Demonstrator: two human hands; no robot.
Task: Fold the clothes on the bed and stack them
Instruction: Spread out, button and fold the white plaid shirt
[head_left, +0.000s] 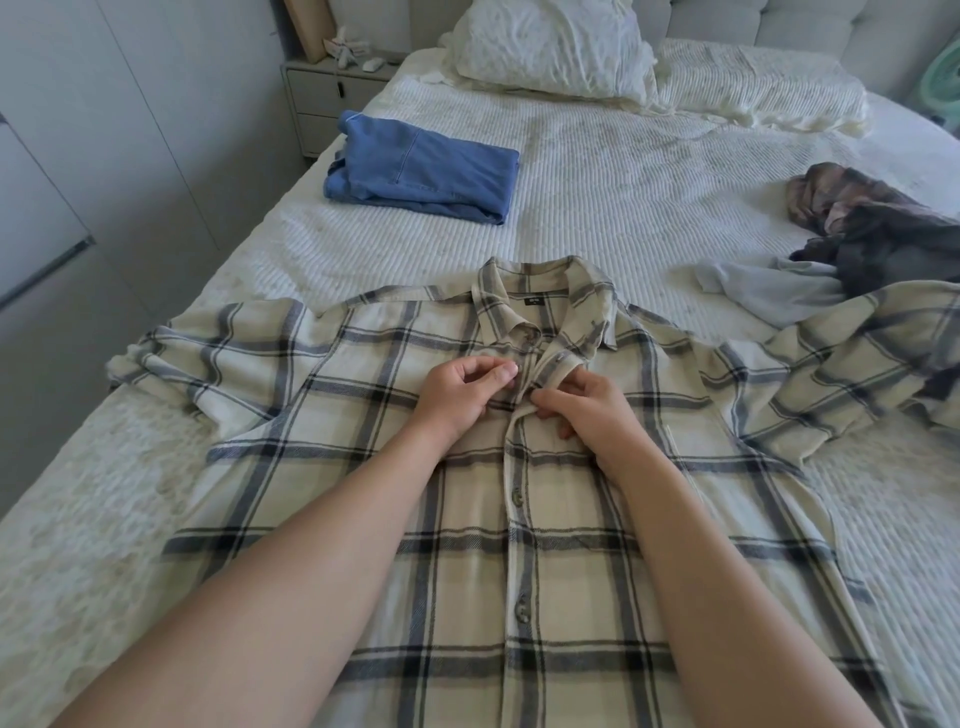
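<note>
We see a cream flannel button-up shirt with a grey and black plaid pattern (519, 519) spread face up across the near part of the bed covered in a white ribbed bedspread (597, 171), collar pointing away from us and both sleeves lying out to the sides; the lower buttons on the placket are done up, while the top near the collar is open. Our left hand (462, 387) sits just left of the placket below the collar, its fingers curled and pinching the left edge of the shirt front; our right hand (582, 408) sits just right of it, thumb and fingers pinching the folded-back right edge of the placket (the two hands nearly touch across the opening).

Further up the bed on the left lies a folded blue denim garment (423, 174), well apart from the shirt; on the right edge of the bed we find a crumpled heap of dark brown and grey clothes (872, 223), with a pale grey-white cloth (769, 291) lying just beside it and near the shirt's right sleeve.

At the head of the bed rest a wrinkled white pillow (550, 49) and a bunched cream ribbed blanket (758, 85); beside the bed on the left stands a pale grey nightstand with drawers (322, 101).
</note>
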